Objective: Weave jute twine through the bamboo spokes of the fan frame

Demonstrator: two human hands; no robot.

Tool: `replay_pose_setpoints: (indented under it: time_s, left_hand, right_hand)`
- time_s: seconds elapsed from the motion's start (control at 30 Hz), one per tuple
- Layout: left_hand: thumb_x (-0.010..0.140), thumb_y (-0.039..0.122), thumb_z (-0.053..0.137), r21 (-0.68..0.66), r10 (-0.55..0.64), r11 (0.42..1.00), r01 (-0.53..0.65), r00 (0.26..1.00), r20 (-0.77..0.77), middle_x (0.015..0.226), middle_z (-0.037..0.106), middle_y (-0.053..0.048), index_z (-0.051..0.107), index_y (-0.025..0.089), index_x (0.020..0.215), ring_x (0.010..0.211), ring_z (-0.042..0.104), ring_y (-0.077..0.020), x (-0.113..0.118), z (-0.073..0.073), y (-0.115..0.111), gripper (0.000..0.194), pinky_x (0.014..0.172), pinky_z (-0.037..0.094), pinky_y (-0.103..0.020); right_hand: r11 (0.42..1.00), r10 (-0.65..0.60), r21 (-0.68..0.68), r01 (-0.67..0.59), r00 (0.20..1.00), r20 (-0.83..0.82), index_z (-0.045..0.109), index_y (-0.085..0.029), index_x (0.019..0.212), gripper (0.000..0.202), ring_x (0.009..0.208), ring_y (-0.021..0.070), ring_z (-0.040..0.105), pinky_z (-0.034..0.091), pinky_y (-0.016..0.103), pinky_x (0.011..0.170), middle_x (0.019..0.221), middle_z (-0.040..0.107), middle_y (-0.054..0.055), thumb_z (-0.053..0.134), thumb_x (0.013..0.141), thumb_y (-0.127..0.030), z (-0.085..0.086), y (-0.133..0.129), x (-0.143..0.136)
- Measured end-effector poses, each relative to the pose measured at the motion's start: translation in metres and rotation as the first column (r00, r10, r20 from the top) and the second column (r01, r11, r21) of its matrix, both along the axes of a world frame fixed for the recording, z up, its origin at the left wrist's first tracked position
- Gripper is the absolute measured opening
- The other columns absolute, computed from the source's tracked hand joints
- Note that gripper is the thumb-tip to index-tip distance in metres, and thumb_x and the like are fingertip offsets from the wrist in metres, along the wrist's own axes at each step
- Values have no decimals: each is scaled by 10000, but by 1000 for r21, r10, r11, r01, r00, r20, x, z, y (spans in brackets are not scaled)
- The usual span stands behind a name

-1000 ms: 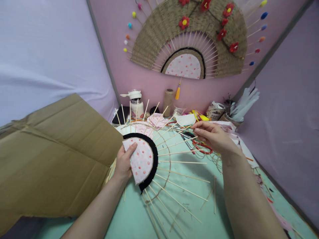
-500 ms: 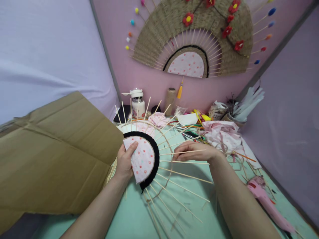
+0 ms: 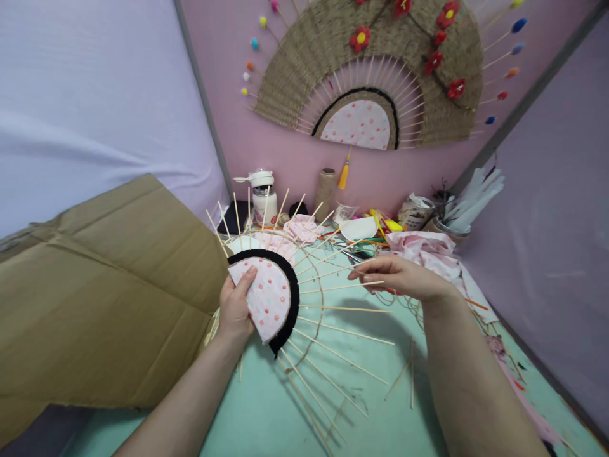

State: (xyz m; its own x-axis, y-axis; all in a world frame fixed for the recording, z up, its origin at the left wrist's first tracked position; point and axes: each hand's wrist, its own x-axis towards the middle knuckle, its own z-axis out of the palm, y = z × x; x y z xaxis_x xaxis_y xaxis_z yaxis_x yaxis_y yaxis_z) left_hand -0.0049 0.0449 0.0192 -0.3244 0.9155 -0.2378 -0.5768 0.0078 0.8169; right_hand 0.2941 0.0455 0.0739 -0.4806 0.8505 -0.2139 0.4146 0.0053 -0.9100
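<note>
My left hand grips a half-round fan frame by its flat edge, thumb on the white cloth centre with pink prints. A black band borders the cloth. Thin wooden sticks spread from it like rays, and a ring of brown twine runs across them. Right of the ring, my right hand has its fingers closed in a pinch at the ends of the right-hand sticks. It seems to hold the twine's loose strand, too thin to follow clearly. Loops of twine lie under this hand.
A large cardboard sheet leans at the left. On the pink wall hangs a finished woven fan with red flowers. A white bottle, a cardboard tube, cloth scraps and a pink glue gun surround the work.
My right hand has moved to the right and slightly up, away from the twine ring. The fan frame in my left hand has shifted slightly left and up.
</note>
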Motion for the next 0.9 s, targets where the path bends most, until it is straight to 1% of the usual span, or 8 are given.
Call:
replay_pose_setpoints:
  time_s: [0.13,0.23,0.33,0.53,0.67,0.77,0.83,0.9]
  left_hand:
    - [585,218,793,-5,7,1000,-7,1000,-18,715,691,3,620,160,846,565,634,-125,1,-1,0,319,554,530,-233]
    - [577,232,802,-10,-2,1000,1,999,-33,718,691,8,618,162,844,574,635,-126,1,-3,0,332,579,534,-244]
    - [578,234,804,-8,-4,1000,4,999,-39,715,690,5,616,158,837,573,634,-124,1,-3,0,329,570,530,-235]
    - [616,201,777,-13,18,1000,-18,1000,-17,750,702,-13,633,153,876,593,645,-133,1,-2,1,302,570,545,-246]
    - [672,184,733,-26,11,1000,-10,1000,23,768,713,-33,637,152,899,618,660,-151,2,1,0,249,594,559,-273]
    - [688,182,719,-34,3,999,-2,1000,31,762,713,-33,636,154,896,610,660,-151,2,3,0,226,590,557,-270]
    - [695,184,713,-40,1,999,0,1000,32,770,714,-38,637,153,902,613,662,-153,2,3,0,223,594,557,-273]
    - [699,190,710,-47,0,999,2,999,33,774,714,-41,638,151,907,612,662,-153,1,2,0,224,603,558,-276]
  right_hand:
    - [987,-148,56,151,988,-51,679,-179,898,330,567,101,487,331,214,455,707,591,16,669,758,-478,4,-4,9]
    - [950,-280,109,292,953,-114,631,-174,833,332,532,83,424,311,213,462,639,509,-18,663,764,-497,5,-6,15]
    - [932,-315,153,328,943,-103,614,-178,843,325,517,73,371,266,210,452,622,462,-34,639,791,-498,7,-8,18]
    - [944,-231,233,235,972,-41,636,-168,794,308,557,91,412,312,222,484,652,504,-6,617,813,-475,19,-17,20]
    - [979,-158,124,159,987,-17,646,-172,823,318,500,89,426,318,226,443,664,564,11,607,809,-487,19,-17,18]
    - [991,-97,90,95,995,20,655,-164,783,320,469,78,400,290,219,425,625,563,5,625,789,-482,17,-13,11]
    - [996,-15,83,10,998,60,659,-161,759,299,502,85,429,310,215,449,620,562,3,627,791,-457,14,-8,2]
    - [989,118,82,-125,989,88,660,-163,753,266,577,100,482,357,214,511,653,575,5,608,815,-416,9,-4,-12]
